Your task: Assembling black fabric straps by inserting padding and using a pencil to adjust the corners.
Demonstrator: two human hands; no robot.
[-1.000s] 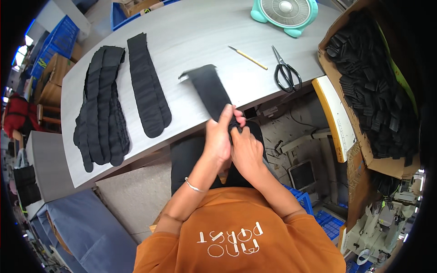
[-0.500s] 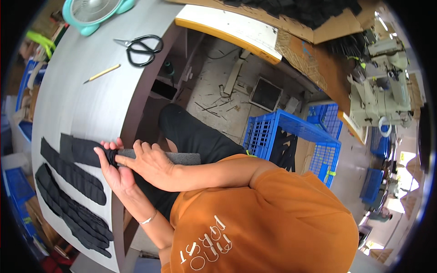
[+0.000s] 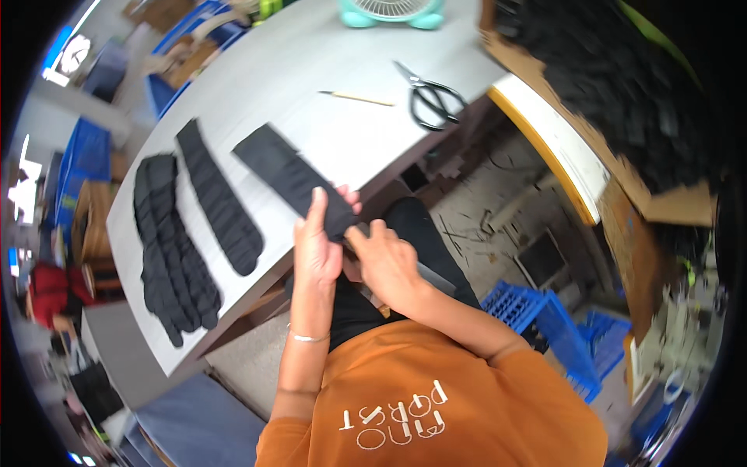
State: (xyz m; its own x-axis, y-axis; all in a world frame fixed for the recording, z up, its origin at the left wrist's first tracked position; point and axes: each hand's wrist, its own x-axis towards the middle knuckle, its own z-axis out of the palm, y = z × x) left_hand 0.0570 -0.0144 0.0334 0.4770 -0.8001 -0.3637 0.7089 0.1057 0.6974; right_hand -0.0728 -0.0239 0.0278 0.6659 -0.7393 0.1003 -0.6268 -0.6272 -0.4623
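Note:
A black padded fabric strip point(image 3: 284, 175) runs from the grey table to my hands at the table's edge. My left hand point(image 3: 317, 247) is closed round the near part of this strip, thumb up along one side. At the strip's near end, my right hand point(image 3: 389, 263) pinches the fabric, its fingers slightly blurred. Part of a flat grey bar point(image 3: 437, 279) shows beside my right wrist; how it meets the strip is hidden. Left of my hands lie another black strip point(image 3: 220, 204) and a pile of several black strips point(image 3: 173, 245).
A wooden-handled pointed tool point(image 3: 359, 99), black-handled scissors point(image 3: 429, 100) and a mint-green fan point(image 3: 393, 14) stand or lie toward the table's far side. A cardboard box of black pieces point(image 3: 607, 86) is at the far right. Blue crates point(image 3: 545, 327) stand on the floor at my right.
The view has swung to the left. The black fabric bunched at my hands on the grey bar is now drawn out into a longer flat strip, and less of the bar shows.

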